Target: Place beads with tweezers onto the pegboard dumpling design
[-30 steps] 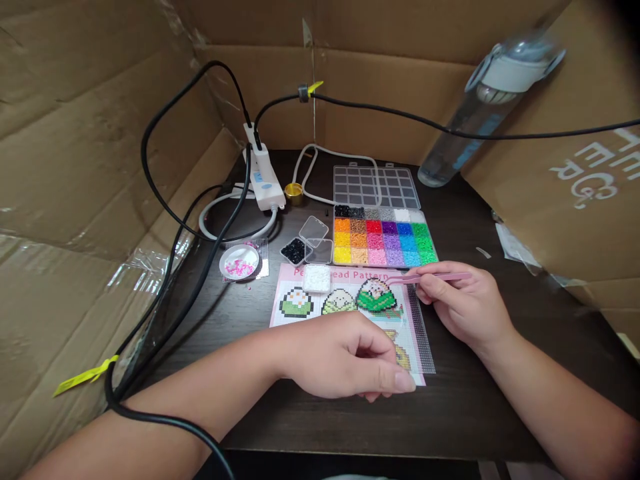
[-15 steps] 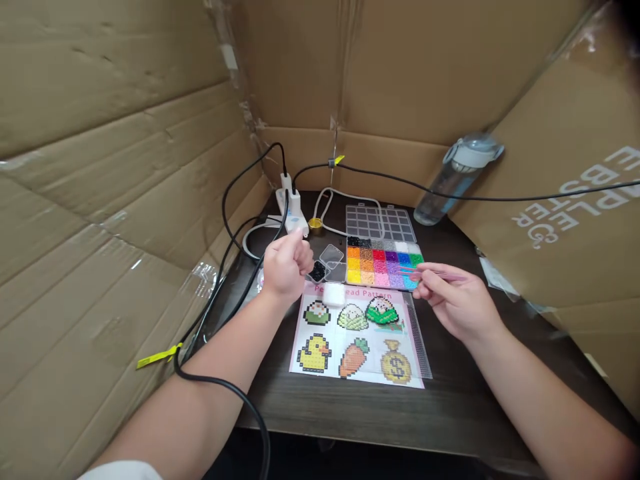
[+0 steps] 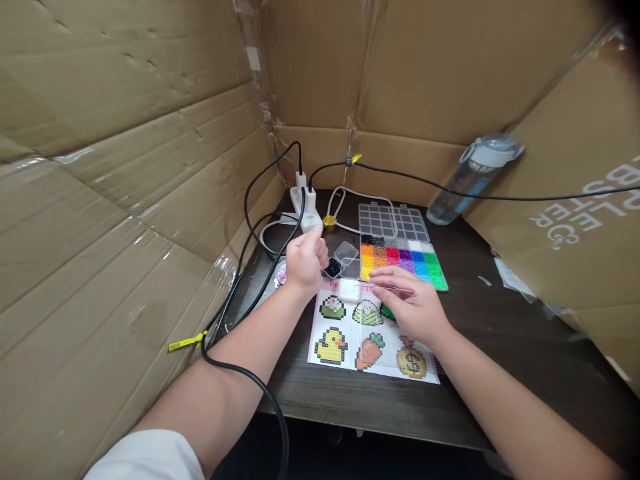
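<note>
My right hand point(image 3: 413, 303) pinches pink tweezers point(image 3: 395, 289). Their tips point left, close to a small white box point(image 3: 349, 291) on top of the printed bead-pattern sheet point(image 3: 325, 375); whether they touch it I cannot tell. Above the left edge of the sheet, my left hand point(image 3: 306, 261) is closed in a fist with the thumb on top, and nothing shows in it. Between the hands sits a small clear case with black beads point(image 3: 333, 267). Behind my right hand lies an open bead organizer point(image 3: 434, 263) sorted by colour. My right hand partly covers a green bead piece point(image 3: 387, 312).
A white power strip point(image 3: 310, 219) with black cables point(image 3: 250, 375) stands at the back left; one cable crosses my left forearm. A water bottle point(image 3: 470, 177) leans at the back right. Cardboard walls point(image 3: 425, 80) surround the dark table point(image 3: 380, 408). A yellow roll point(image 3: 329, 222) lies near the strip.
My right hand with the tweezers has moved left and down, from beside the organizer to the white box. My left hand stays in a fist. The view has shifted slightly.
</note>
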`<state>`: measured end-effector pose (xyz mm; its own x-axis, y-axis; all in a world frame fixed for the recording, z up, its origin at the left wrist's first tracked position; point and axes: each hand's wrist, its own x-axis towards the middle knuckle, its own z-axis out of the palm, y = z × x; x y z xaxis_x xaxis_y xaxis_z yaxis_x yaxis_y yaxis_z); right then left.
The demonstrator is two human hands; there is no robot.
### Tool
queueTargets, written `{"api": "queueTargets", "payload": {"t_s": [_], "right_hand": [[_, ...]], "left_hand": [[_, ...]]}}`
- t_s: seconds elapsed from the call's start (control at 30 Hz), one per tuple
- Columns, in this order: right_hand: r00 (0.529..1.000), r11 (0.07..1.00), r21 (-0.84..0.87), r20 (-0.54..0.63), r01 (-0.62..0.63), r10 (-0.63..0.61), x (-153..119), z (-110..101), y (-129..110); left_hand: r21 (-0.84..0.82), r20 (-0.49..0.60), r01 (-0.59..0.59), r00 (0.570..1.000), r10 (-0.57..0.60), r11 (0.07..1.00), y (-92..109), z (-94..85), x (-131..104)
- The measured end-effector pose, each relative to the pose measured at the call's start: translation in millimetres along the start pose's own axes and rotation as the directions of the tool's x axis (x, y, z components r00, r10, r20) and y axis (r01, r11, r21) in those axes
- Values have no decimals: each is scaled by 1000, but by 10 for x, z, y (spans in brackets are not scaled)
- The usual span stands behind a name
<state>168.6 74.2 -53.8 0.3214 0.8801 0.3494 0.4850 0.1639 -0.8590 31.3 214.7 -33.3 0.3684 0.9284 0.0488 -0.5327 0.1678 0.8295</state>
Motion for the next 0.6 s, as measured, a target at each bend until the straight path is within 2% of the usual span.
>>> {"api": "queueTargets", "payload": {"t_s": [0.1, 0.2, 0.33, 0.6], "right_hand": [[1000, 998, -56, -22, 2, -3, -12, 20, 29], [997, 995, -78, -43, -66, 63, -25, 21, 62], [988, 987, -58, -41, -148, 146, -45, 29, 98], [984, 984, -18, -35, -175, 175, -48, 52, 137]], "left_hand": [[4, -9, 5, 1000, -5, 1000, -23, 3, 6], [11, -7, 7, 1000, -7, 1000, -53, 0, 13], [41, 4, -10, 1000, 10, 999, -94, -14, 13], [93, 16, -57, 998, 56, 994, -147, -27, 5]]}}
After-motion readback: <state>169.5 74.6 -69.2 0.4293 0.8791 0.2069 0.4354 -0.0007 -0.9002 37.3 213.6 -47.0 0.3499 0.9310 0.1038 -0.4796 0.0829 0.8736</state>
